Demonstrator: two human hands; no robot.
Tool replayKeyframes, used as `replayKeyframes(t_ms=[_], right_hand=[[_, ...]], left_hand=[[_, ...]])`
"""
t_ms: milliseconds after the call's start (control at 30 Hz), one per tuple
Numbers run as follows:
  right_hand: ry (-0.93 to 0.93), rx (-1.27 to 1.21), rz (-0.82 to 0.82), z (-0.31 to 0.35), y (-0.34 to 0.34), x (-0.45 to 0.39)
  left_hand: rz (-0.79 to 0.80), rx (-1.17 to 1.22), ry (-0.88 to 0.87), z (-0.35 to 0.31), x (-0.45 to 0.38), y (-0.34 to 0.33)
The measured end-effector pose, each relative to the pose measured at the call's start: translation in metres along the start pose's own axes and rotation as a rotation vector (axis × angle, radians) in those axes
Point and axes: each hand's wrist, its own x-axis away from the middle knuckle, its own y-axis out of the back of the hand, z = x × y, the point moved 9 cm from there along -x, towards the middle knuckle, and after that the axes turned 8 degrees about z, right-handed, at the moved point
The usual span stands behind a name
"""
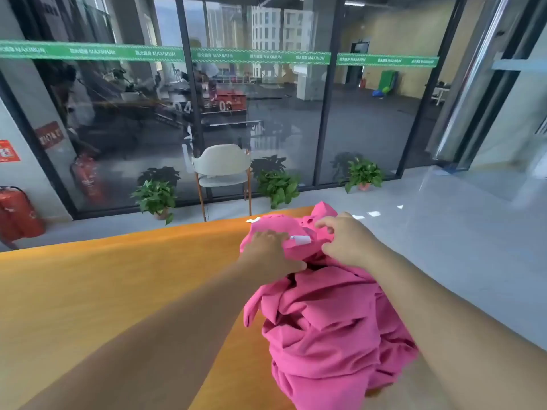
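Crumpled garment of plain magenta-pink cloth (pixel 325 315), no print, small white label (pixel 302 240) on it. Table cover of solid orange fabric (pixel 118 285). Floor of pale grey glossy tile (pixel 458 232). Light grey shell chair (pixel 222 167) on orange-brown legs. 3 green leafy potted plants (pixel 278 186). Red fire extinguisher (pixel 17 214). Green banner strip with white lettering (pixel 207 54) across black-framed glass.

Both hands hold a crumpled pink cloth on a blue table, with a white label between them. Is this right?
Not quite: the table is orange, not blue, as the head view shows. The rest stands: the left hand and the right hand hold the crumpled pink cloth, with a white label between them.
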Motion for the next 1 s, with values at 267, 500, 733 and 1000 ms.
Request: replayKeyframes(t_ms=[267,500,733,1000], right_hand=[[0.020,0.141,-0.071,-0.009,-0.007,-0.024],[0.063,0.106,0.059,0.022,-0.003,-0.035],[0.199,0.174,0.299,0.067,-0.082,-0.041],[0.090,0.268,-0.088,0.096,-0.100,-0.037]], left_hand=[[-0.281,0.335,0.068,0.011,-0.001,0.040],[-0.589,0.845,0.100,0.043,0.035,0.138],[-0.558,0.912,0.081,0.053,0.074,0.183],[-0.549,1.006,0.084,0.084,0.122,0.203]])
